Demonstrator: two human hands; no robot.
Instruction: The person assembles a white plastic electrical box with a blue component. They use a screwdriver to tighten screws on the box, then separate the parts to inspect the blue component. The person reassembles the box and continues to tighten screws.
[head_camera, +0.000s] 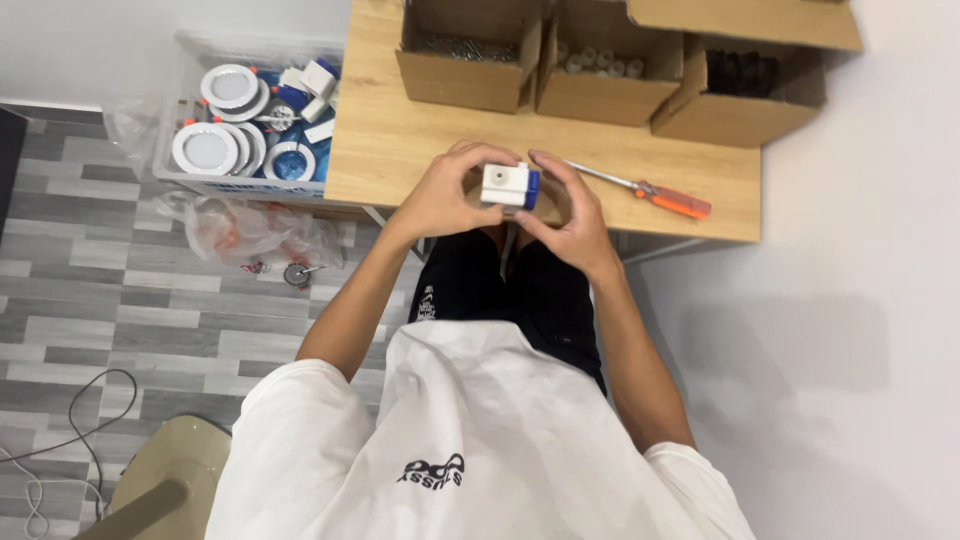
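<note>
Both hands, left (440, 195) and right (572, 215), grip a white-and-blue box (508, 186) above the table (400, 150); screwdriver (650, 190) lies unused right of the box.

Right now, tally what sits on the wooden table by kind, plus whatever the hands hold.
Open cardboard boxes: 3
Orange-handled screwdriver: 1
Small white and blue block, held between left hand and right hand: 1
Total: 5
</note>
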